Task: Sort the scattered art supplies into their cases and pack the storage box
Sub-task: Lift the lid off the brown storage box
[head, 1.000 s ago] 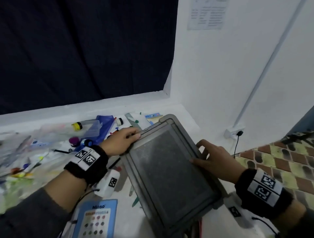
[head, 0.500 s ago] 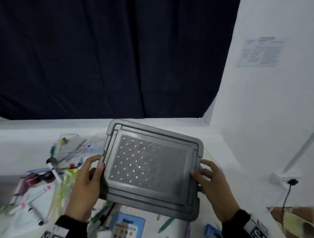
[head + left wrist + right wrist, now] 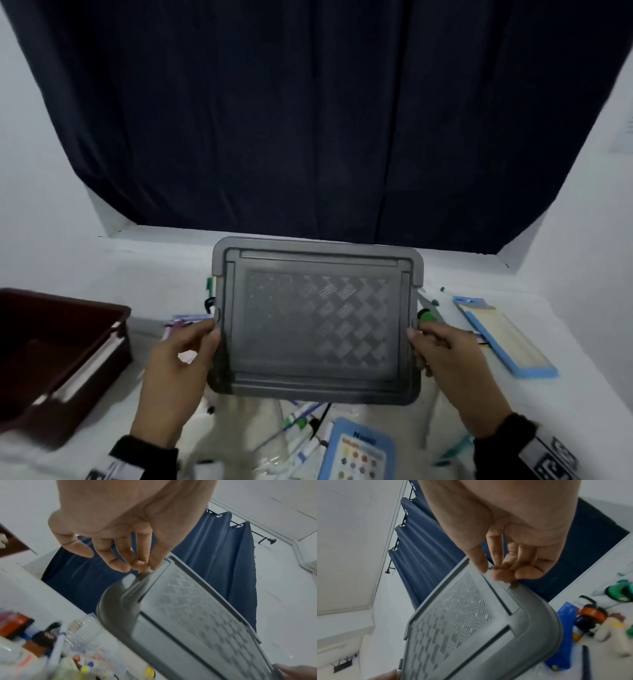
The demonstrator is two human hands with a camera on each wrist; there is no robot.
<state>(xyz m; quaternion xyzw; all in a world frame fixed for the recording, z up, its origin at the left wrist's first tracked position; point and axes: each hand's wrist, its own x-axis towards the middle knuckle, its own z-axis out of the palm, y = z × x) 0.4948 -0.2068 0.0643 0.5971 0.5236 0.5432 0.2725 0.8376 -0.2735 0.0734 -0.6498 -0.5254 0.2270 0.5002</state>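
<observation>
Grey lid (image 3: 317, 322) hides, maybe, supplies beneath.

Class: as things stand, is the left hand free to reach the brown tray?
Probably not yet: the left hand grips the grey lid, shared with the right hand. The brown tray lies unobstructed beside it.

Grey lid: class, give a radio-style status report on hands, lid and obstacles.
Left hand and right hand grip grey lid by its short edges. Lid held above scattered markers. Brown tray left, apart.
</observation>
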